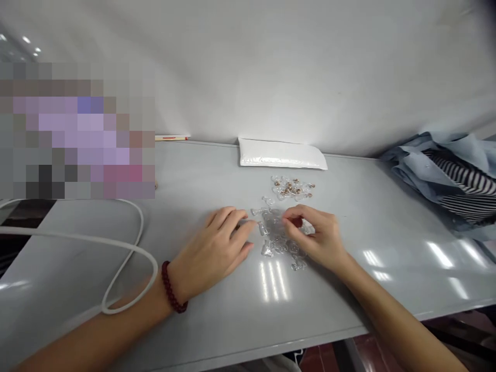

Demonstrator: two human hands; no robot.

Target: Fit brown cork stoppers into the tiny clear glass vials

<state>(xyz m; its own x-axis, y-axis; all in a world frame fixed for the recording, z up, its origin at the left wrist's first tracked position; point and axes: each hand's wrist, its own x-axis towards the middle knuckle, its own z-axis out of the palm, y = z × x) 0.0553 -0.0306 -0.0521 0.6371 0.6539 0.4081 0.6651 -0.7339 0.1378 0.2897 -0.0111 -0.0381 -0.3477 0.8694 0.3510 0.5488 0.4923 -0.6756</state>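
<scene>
on the grey table (217, 325), the right hand (320, 237) brings 2 fingertips close together over 1 pile of small clear pieces (267, 249); any grip is unclear. the left hand (219, 245), fingers loosely spread, is just beside it. behind lie copper-dotted clear pieces (290, 190) and 1 white pouch (282, 155).

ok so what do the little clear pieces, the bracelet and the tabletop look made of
Clear pieces: probably glossy plastic, see-through with bright glints; glass isn't ruled out.
Bracelet: dark red beads, perhaps wood or plastic; too small to tell.
Tabletop: smooth, shiny grey, maybe laminate; it mirrors the lights.
</scene>
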